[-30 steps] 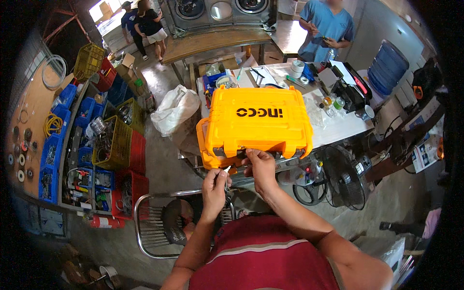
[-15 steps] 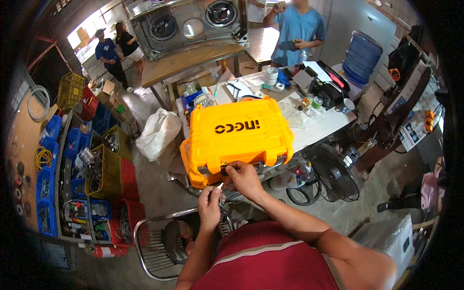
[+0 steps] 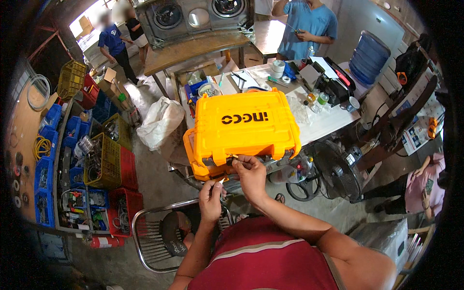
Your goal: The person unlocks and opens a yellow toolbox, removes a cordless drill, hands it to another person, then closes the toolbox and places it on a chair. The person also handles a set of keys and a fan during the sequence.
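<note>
A yellow hard plastic tool case [image 3: 246,121] rests on the near edge of the white worktable, its lid facing up and its latch side towards me. Close against that latch side is my right hand [image 3: 250,178], thumb and finger pinched by a small brass-coloured piece [image 3: 235,156] too tiny to name. Lower and to the left, my left hand [image 3: 210,200] is closed, its fingertips around something small and pale that I cannot make out. Below the lid's front edge, the case's lower part is partly hidden by my hands.
Bottles [image 3: 322,98], tape rolls [image 3: 278,67] and tools crowd the worktable [image 3: 319,126] behind the case. A black fan [image 3: 333,169] stands right, a metal chair [image 3: 145,241] near left, a white sack [image 3: 160,123] and parts bins [image 3: 43,208] left. Several people stand around.
My right hand has shifted slightly right, and the brass-coloured piece now shows at its fingertips. The left hand stays low and closed. At far right, a person in pink has come further into view.
</note>
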A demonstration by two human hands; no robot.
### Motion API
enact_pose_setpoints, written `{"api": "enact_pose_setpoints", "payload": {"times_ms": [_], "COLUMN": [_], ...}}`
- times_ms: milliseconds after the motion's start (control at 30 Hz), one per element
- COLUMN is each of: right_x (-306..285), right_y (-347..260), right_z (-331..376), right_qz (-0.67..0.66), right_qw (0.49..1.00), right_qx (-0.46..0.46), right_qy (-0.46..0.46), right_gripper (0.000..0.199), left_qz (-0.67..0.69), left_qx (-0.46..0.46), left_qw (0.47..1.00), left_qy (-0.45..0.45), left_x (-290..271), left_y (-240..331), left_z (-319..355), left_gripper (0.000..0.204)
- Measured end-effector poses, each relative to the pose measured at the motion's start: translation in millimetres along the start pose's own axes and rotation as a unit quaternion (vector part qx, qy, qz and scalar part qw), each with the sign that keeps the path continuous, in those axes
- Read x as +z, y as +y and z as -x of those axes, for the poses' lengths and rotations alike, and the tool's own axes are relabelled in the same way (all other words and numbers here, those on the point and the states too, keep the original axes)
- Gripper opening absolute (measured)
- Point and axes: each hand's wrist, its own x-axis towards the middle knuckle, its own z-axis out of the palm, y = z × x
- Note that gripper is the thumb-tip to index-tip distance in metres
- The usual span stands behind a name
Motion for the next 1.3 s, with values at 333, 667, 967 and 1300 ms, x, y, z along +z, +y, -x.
{"api": "enact_pose_setpoints", "payload": {"times_ms": [333,667,967,1300], "right_x": [-6,-30,-21,-13], "right_y": [0,-5,-8,-36], "right_z": [4,-24,-23,-7], "right_qz": [0.226,0.436,0.414,0.527], "right_qw": [0.966,0.8,0.818,0.774], "right_qx": [-0.126,-0.408,-0.398,-0.348], "right_qy": [0.018,-0.059,-0.039,-0.039], "right_gripper": [0.028,0.016,0.017,0.016], "left_qz": [-0.002,-0.012,-0.012,0.009], "left_qx": [-0.009,-0.003,-0.011,0.011], "left_qw": [1.0,1.0,1.0,1.0], "left_qy": [-0.017,-0.017,-0.014,-0.008], "left_x": [0,-1,1,-1], "left_y": [-3,0,3,5], "left_z": [-4,-4,0,2], "left_gripper": [0.022,0.022,0.022,0.021]}}
